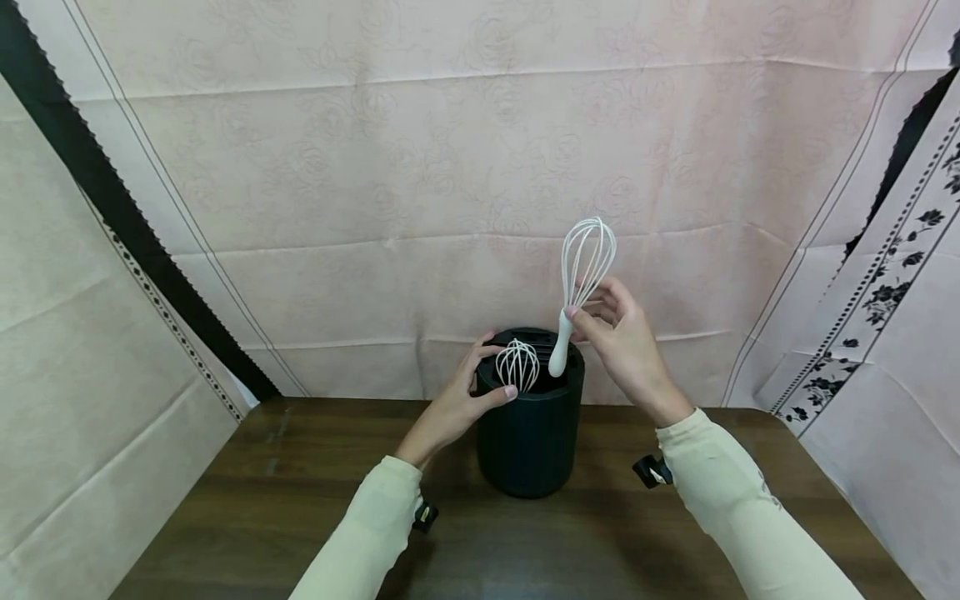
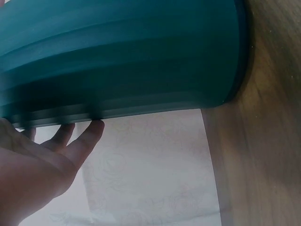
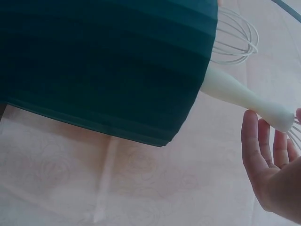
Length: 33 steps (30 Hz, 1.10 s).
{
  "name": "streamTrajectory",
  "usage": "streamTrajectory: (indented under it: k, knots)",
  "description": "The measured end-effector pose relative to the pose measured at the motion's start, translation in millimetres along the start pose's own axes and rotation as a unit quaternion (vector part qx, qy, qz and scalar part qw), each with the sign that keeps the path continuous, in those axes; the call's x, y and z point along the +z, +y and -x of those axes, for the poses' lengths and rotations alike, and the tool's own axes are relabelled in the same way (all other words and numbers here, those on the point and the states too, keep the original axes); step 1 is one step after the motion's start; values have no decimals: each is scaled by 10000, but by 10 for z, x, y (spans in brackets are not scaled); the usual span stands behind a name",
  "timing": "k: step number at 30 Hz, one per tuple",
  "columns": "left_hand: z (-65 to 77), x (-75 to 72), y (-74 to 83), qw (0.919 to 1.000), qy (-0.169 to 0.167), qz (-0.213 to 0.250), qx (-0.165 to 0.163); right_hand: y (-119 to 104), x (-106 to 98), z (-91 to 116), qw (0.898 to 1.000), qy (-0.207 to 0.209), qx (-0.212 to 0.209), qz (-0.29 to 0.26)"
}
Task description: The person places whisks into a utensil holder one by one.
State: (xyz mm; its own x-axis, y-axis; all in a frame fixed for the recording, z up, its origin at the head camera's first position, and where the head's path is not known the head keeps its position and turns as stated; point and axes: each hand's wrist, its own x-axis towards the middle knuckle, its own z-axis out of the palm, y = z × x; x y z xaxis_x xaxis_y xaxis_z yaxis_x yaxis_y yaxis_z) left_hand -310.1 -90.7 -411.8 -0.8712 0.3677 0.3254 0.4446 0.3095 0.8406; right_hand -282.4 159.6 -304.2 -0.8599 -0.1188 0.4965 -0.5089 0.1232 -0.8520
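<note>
A dark green ribbed utensil holder point(image 1: 528, 450) stands upright on the table. My left hand point(image 1: 457, 408) grips its upper left side, with the thumb at the front of the rim. In the left wrist view, fingertips point(image 2: 96, 126) touch the ribbed wall. My right hand point(image 1: 628, 346) pinches a white whisk point(image 1: 560, 346) where the wires meet the handle. This whisk points wires up, and its handle end overlaps the holder's opening. A second, smaller-looking whisk point(image 1: 517, 365) stands in the holder with its wire head out; its handle is hidden inside.
The brown wooden table point(image 1: 300, 508) reaches back to a pale patterned cloth point(image 1: 337, 183) hung behind it. More cloth hangs at the left and right sides. Small black devices point(image 1: 651, 471) are strapped at both wrists.
</note>
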Motion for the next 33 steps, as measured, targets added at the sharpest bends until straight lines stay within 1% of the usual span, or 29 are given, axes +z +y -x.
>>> streamTrajectory:
  k: [7, 13, 22, 29, 33]
  knots:
    - [6, -1, 5, 10000, -22, 28, 40, 113, 26, 30, 9995, -265, 130, 131]
    - [22, -2, 5, 9999, -22, 97, 63, 189, 57, 57, 9989, -422, 174, 55]
    - [14, 10, -3, 9999, 20, 42, 100, 234, 102, 76, 9988, -354, 349, -9]
    - [7, 17, -16, 9999, 31, 86, 53, 257, 139, 78, 9989, -279, 363, -89]
    - [12, 15, -19, 10000, 22, 31, 24, 270, 146, 88, 9990, -291, 347, -57]
